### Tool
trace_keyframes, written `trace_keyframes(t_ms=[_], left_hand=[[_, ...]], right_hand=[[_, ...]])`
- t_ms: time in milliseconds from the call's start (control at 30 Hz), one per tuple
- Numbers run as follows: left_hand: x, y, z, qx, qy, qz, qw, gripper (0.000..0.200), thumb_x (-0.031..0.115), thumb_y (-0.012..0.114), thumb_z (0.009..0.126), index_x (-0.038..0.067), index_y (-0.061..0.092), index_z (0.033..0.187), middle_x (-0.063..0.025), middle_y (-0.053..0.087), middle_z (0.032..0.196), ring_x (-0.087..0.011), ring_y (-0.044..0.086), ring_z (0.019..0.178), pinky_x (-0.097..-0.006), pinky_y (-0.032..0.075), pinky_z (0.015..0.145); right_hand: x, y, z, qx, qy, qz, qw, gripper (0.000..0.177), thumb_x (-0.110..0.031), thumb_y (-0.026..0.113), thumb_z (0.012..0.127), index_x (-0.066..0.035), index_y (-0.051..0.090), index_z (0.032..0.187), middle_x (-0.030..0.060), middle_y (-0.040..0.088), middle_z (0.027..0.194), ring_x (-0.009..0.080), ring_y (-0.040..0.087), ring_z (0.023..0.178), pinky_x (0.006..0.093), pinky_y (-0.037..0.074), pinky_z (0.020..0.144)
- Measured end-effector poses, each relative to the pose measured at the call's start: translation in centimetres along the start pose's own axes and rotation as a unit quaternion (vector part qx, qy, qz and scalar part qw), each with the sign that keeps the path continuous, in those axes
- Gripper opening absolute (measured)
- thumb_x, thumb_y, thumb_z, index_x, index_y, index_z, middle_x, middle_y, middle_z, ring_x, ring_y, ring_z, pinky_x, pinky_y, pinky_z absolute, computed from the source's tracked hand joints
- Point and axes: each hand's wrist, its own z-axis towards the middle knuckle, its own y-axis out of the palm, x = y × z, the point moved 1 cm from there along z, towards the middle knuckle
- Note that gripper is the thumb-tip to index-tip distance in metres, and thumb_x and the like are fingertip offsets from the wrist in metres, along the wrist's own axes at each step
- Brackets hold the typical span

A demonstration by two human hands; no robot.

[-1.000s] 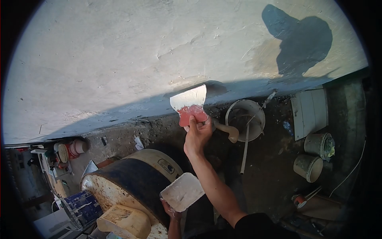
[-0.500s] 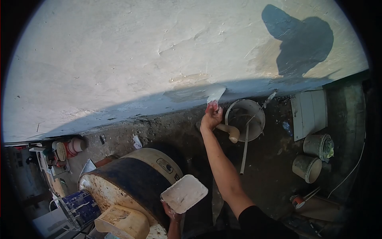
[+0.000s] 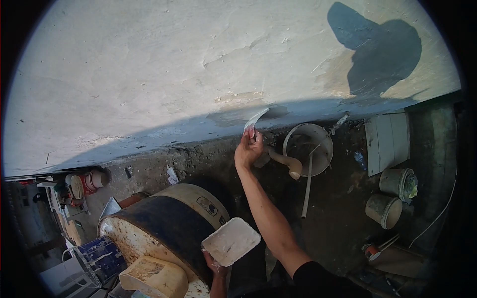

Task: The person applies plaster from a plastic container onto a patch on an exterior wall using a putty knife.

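My right hand (image 3: 250, 151) is closed on a putty knife (image 3: 255, 119) with a pale, coated blade and a reddish grip. Its blade lies against the lower, shaded part of the plastered wall (image 3: 149, 64), beside a darker grey-brown patch. Low in the view, my left hand (image 3: 215, 265) grips a shallow, rounded rectangular tray (image 3: 231, 242) by its edge. White residue coats the tray's inside, and some whitish smears show on the fingers. The tray is held in front of a large blue and cream drum (image 3: 169, 213).
A round bucket (image 3: 325, 149) with a thin pole (image 3: 307, 191) leaning in it and a bent pipe (image 3: 285, 161) are below the wall. Two pails (image 3: 383, 211) stand at right. A blue bucket (image 3: 102, 260) and a cut yellowish container (image 3: 154, 278) lie at lower left.
My right hand has moved left with the putty knife, whose blade is now turned more edge-on. My left hand and the tray stay nearly where they were.
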Motion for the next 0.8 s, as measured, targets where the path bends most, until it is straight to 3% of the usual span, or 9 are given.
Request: trace_keyframes(t_ms=[133, 400, 500, 633, 733, 800], left_hand=[[0.4, 1.4, -0.6, -0.068, 0.120, 0.180, 0.974, 0.082, 0.064, 0.052, 0.082, 0.003, 0.033, 0.134, -0.0145, 0.048, 0.125, -0.0279, 0.051, 0.114, -0.0443, 0.046, 0.094], [0.3, 0.3, -0.4, -0.050, 0.113, 0.195, 0.973, 0.098, 0.072, 0.058, 0.073, 0.003, 0.028, 0.136, -0.0147, 0.045, 0.127, -0.0290, 0.050, 0.116, -0.0460, 0.045, 0.095], [0.5, 1.0, -0.7, -0.063, 0.110, 0.187, 0.974, 0.092, 0.071, 0.053, 0.076, 0.004, 0.031, 0.136, -0.0144, 0.045, 0.129, -0.0303, 0.049, 0.118, -0.0474, 0.044, 0.097], [0.8, 0.6, -0.7, -0.125, 0.116, 0.174, 0.970, 0.067, 0.060, 0.028, 0.093, 0.009, 0.039, 0.136, -0.0124, 0.044, 0.136, -0.0339, 0.044, 0.124, -0.0521, 0.037, 0.103], [0.7, 0.4, -0.6, -0.096, 0.112, 0.166, 0.975, 0.070, 0.060, 0.036, 0.091, 0.007, 0.037, 0.136, -0.0135, 0.045, 0.133, -0.0326, 0.046, 0.121, -0.0502, 0.040, 0.100], [0.2, 0.0, -0.4, -0.006, 0.063, 0.124, 0.990, 0.079, 0.061, 0.051, 0.085, 0.003, 0.032, 0.135, -0.0154, 0.046, 0.127, -0.0298, 0.051, 0.116, -0.0464, 0.046, 0.094]], right_hand=[[-1.3, 1.5, -0.8, -0.025, -0.005, -0.104, 0.994, 0.021, -0.001, 0.056, 0.088, 0.006, 0.056, 0.107, 0.0104, 0.060, 0.092, 0.0152, 0.061, 0.091, 0.0263, 0.047, 0.077], [0.2, 3.9, -0.8, 0.008, -0.111, -0.241, 0.964, 0.029, -0.005, 0.064, 0.075, 0.001, 0.060, 0.103, 0.0192, 0.060, 0.087, 0.0344, 0.059, 0.080, 0.0423, 0.047, 0.072], [-0.9, 3.8, -1.6, -0.050, -0.096, -0.313, 0.943, 0.027, -0.003, 0.063, 0.073, 0.000, 0.060, 0.100, 0.0182, 0.060, 0.082, 0.0361, 0.057, 0.080, 0.0443, 0.045, 0.070], [-0.8, 2.6, -2.7, -0.087, -0.116, -0.361, 0.921, 0.021, -0.005, 0.063, 0.077, 0.001, 0.060, 0.096, 0.0175, 0.063, 0.079, 0.0341, 0.062, 0.077, 0.0395, 0.047, 0.067], [-0.9, 0.6, -3.2, -0.081, -0.075, -0.278, 0.954, 0.015, -0.002, 0.061, 0.078, 0.001, 0.057, 0.092, 0.0161, 0.062, 0.079, 0.0258, 0.062, 0.073, 0.0339, 0.046, 0.065], [-2.1, -1.2, -3.4, -0.080, -0.018, -0.254, 0.964, 0.012, -0.001, 0.060, 0.078, 0.001, 0.055, 0.089, 0.0148, 0.062, 0.078, 0.0202, 0.061, 0.072, 0.0314, 0.045, 0.064]])
